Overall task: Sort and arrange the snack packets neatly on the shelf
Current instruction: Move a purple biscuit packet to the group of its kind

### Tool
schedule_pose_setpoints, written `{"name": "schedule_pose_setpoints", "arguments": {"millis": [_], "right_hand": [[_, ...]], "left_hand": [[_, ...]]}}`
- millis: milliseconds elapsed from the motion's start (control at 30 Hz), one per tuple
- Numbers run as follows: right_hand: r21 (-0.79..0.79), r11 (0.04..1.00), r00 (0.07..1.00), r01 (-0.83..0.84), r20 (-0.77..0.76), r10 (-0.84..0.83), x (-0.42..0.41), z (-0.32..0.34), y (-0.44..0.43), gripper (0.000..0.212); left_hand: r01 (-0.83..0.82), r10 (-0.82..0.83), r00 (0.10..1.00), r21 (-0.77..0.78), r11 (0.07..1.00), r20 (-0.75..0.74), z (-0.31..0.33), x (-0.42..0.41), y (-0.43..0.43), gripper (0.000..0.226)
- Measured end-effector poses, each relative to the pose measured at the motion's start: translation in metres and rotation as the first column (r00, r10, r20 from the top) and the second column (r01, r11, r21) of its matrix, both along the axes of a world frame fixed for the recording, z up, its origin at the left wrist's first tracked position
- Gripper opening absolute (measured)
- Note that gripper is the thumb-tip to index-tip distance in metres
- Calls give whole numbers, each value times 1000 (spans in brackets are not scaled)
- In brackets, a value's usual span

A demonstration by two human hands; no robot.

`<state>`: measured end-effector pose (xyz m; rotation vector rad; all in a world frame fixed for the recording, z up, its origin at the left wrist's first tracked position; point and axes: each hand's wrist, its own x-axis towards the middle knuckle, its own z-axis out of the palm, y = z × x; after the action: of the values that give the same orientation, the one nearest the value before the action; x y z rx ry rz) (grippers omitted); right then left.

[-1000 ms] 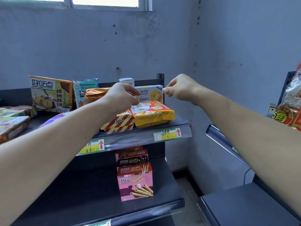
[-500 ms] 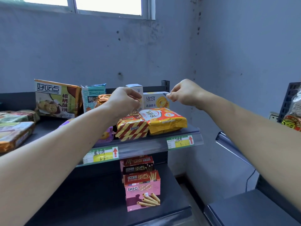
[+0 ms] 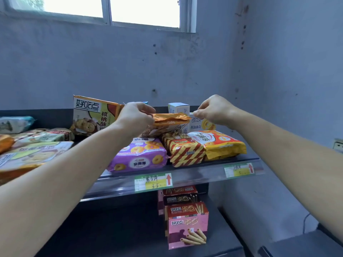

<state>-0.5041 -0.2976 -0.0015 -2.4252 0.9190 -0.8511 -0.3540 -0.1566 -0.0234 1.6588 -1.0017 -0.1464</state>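
- The left hand (image 3: 135,117) is gripping the left end of the orange packet (image 3: 171,120), with its fingers curled round the crimped edge. It is holding the packet up toward the back of the upper shelf (image 3: 204,175).
- The right hand (image 3: 215,111) is hovering at the packet's right end with its fingers curled and tips drawn together. I cannot tell whether they are actually pinching the seam.
- The packet's long axis is running left to right between the two hands, roughly parallel to the shelf's front rail.
- It is hanging just above the striped packet (image 3: 185,151) and the purple packet (image 3: 139,156), and in front of the white box (image 3: 179,108).
- As I judge it, the coming move is turning on this: the hands are flanking the packet's two ends and the left is bearing it. Setting it down neatly is calling for both ends to be lowered level.
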Motion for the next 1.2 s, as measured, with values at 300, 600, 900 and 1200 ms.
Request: {"name": "schedule_pose_setpoints", "arguments": {"millis": [300, 600, 900, 1200], "right_hand": [[-28, 999, 1000, 22, -18, -22, 19, 1, -7, 28], [-57, 997, 998, -59, -25, 57, 43, 12, -29, 27], [-63, 965, 966, -256, 6, 257, 83, 15, -14, 27], [-70, 960, 963, -270, -29, 269, 88, 8, 7, 21]], "left_hand": [[-41, 41, 999, -1, 999, 11, -4, 21, -6, 26], [-125, 125, 992, 4, 992, -23, 3, 32, -9, 23], [-240, 244, 968, 69, 968, -54, 3, 46, 5, 21], [-217, 299, 954, 709, 671, 10, -13, 67, 20, 49]]}}
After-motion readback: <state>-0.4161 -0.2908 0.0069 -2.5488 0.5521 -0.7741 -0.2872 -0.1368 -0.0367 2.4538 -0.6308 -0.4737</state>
